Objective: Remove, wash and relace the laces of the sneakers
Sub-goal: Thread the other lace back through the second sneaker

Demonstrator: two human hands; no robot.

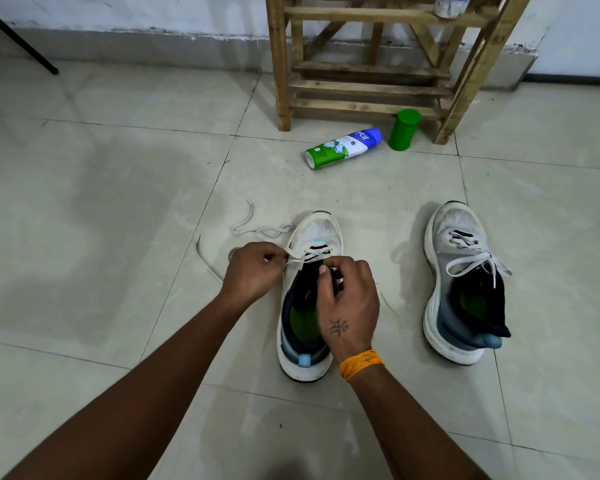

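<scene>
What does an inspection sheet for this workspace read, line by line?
Surface: pale tiled floor, smudged.
Job's things: white mesh sneaker under the hands, its grey lace mostly pulled out; second white sneaker, laced, to its right.
Clutter: spray can lying down; green plastic jar upright.
Hands: left hand pinches the lace; right hand grips the sneaker's tongue.
Cables: nothing seen.
Surroundings: wooden slatted rack against a white wall.

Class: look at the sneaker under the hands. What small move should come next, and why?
Probably draw the lace out of the last eyelets: the left hand pinches it, most already lies loose on the floor, and the right hand steadies the near sneaker.
</scene>
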